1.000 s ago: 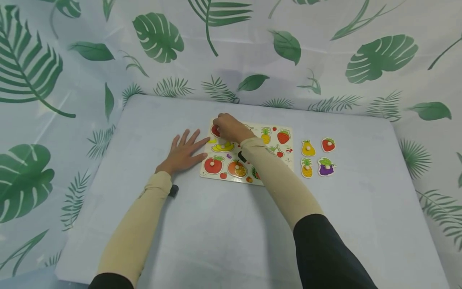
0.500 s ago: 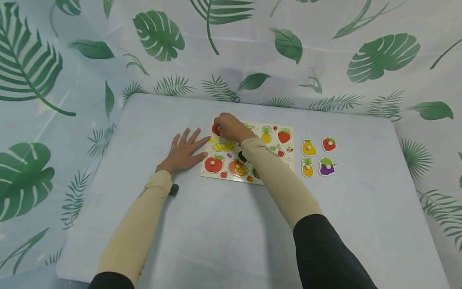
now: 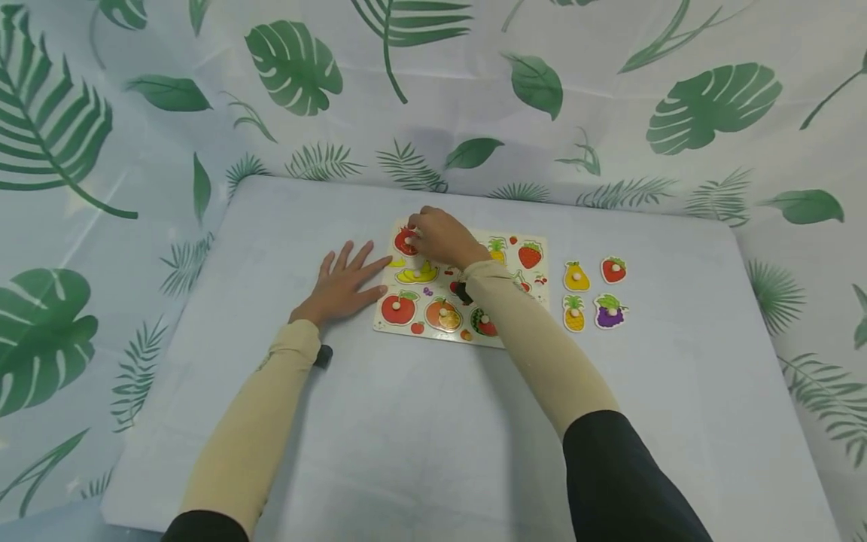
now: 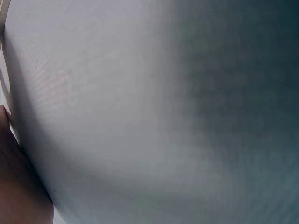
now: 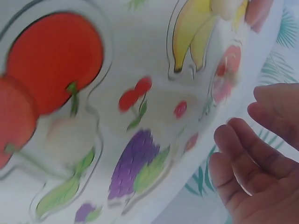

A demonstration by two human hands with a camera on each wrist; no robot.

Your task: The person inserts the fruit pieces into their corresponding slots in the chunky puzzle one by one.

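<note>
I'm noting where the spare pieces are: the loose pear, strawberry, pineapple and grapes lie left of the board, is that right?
Not quite. The loose pear, strawberry, pineapple and grapes lie right of the board, not left; the head view shows it.

Puzzle board (image 3: 433, 334) on table (image 3: 406, 429), pear (image 3: 576, 277) and strawberry (image 3: 613, 269) at its right, pineapple (image 3: 573, 313) and grapes (image 3: 610, 312) before them

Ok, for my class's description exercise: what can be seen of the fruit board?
The fruit board is a thin-looking cream rectangle, slightly glossy, printed with fruit; material unclear. A knobbed apple and orange sit in it. It lies flat on the pale table. The spread left hand rests at its left edge; the right hand and sleeve hide part of it.
</note>
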